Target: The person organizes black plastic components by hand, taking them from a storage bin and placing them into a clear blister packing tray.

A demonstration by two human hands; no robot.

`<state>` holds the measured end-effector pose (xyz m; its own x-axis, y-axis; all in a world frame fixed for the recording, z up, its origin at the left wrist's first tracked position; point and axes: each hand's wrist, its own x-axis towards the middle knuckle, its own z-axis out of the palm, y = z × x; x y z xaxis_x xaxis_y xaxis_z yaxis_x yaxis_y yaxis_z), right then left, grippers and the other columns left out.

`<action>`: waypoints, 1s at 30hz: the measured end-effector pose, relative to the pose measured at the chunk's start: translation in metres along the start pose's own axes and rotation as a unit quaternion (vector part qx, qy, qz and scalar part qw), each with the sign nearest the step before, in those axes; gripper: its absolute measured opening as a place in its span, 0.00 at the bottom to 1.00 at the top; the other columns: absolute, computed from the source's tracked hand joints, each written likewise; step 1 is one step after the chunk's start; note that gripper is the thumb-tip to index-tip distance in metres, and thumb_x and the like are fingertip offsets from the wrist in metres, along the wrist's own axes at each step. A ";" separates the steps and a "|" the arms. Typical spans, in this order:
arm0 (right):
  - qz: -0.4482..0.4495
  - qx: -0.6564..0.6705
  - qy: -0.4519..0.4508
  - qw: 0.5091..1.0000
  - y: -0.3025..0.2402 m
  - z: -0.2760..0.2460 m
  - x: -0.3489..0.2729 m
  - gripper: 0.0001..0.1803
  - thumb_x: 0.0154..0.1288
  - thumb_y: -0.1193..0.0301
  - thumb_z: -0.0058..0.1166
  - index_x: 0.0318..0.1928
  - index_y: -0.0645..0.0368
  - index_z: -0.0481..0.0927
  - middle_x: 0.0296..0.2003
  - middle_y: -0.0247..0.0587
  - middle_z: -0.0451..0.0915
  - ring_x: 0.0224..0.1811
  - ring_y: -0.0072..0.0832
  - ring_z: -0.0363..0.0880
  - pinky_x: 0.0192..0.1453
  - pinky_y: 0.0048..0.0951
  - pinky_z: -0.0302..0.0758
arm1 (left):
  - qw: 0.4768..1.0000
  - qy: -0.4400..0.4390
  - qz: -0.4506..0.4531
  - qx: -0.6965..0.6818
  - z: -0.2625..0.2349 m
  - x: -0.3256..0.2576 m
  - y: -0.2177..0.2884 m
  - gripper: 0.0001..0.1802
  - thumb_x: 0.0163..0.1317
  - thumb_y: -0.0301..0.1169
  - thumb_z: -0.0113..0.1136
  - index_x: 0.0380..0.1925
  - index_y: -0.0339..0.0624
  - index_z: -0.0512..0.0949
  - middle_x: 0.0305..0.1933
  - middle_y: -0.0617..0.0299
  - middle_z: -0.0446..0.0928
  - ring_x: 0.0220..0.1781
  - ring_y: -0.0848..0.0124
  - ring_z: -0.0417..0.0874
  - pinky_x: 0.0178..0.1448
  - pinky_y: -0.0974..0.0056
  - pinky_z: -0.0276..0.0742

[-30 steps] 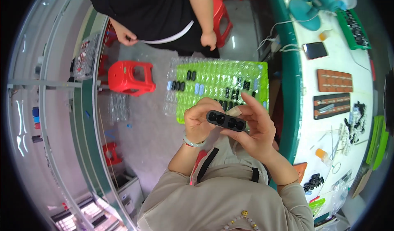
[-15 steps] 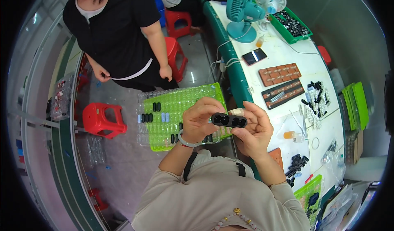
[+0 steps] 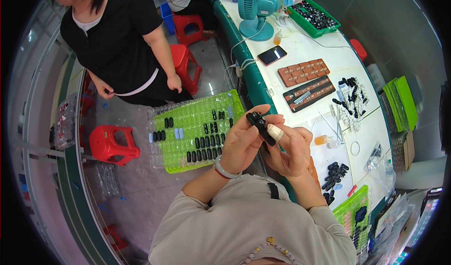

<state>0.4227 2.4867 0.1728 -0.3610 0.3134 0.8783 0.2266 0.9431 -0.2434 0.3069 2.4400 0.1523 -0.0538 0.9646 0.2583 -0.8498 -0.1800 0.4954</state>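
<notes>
Black piece (image 3: 260, 124): before your chest, tilted, pinched narrowly between the fingers of your left hand (image 3: 238, 145) and right hand (image 3: 293, 150).
Table edge (image 3: 258, 92): green, running along your right, near that hand.
Green tray (image 3: 238, 102): beyond your left hand, near the table edge.
Floor (image 3: 141, 189): grey room left of the tray, then a red stool (image 3: 101, 145).
Co-worker (image 3: 120, 41): standing past the tray, in a black top.

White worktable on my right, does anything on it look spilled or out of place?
No spill or damage stands out. Perhaps untidy: black pieces lie in a jumbled pile, and farther along black and whitish pieces are mixed in a loose heap, unlike the rows in the clear tray.
</notes>
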 end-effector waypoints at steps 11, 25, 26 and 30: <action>0.428 0.074 0.064 0.899 0.071 0.076 -0.123 0.21 0.55 0.81 0.46 0.51 0.67 0.62 0.41 0.45 0.68 0.39 0.26 0.69 0.47 0.26 0.66 | 0.995 0.039 -0.012 -0.093 -0.038 -0.018 0.001 0.27 0.62 0.31 0.38 0.61 0.42 0.46 0.55 0.46 0.62 0.54 0.60 0.68 0.56 0.56 0.67; 0.539 -0.111 -0.268 0.791 0.111 0.232 -0.355 0.15 0.50 0.67 0.54 0.37 0.65 0.75 0.33 0.51 0.71 0.40 0.45 0.69 0.44 0.38 0.67 | 0.901 0.356 -0.224 -0.105 -0.210 -0.069 0.067 0.13 0.61 0.39 0.43 0.40 0.43 0.64 0.34 0.59 0.66 0.28 0.72 0.68 0.32 0.69 0.66; 0.511 -0.137 -0.279 0.802 0.112 0.243 -0.356 0.13 0.49 0.68 0.54 0.35 0.63 0.76 0.33 0.50 0.71 0.40 0.43 0.69 0.44 0.37 0.67 | 0.882 0.384 -0.265 -0.057 -0.228 -0.076 0.069 0.12 0.61 0.42 0.44 0.34 0.45 0.64 0.29 0.62 0.64 0.25 0.75 0.64 0.28 0.72 0.61; 0.427 -0.232 -0.321 0.813 0.103 0.289 -0.359 0.07 0.48 0.69 0.53 0.28 0.59 0.75 0.32 0.46 0.73 0.39 0.39 0.72 0.41 0.36 0.69 | 0.806 0.489 -0.327 0.069 -0.293 -0.102 0.056 0.16 0.60 0.45 0.47 0.21 0.48 0.62 0.18 0.70 0.58 0.17 0.80 0.56 0.21 0.74 0.53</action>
<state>0.3141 2.5033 -0.2870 -0.2566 0.9658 0.0374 0.9059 0.2538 -0.3389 0.1113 2.3875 -0.0891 -0.0623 0.5400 -0.8393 -0.8015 0.4741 0.3645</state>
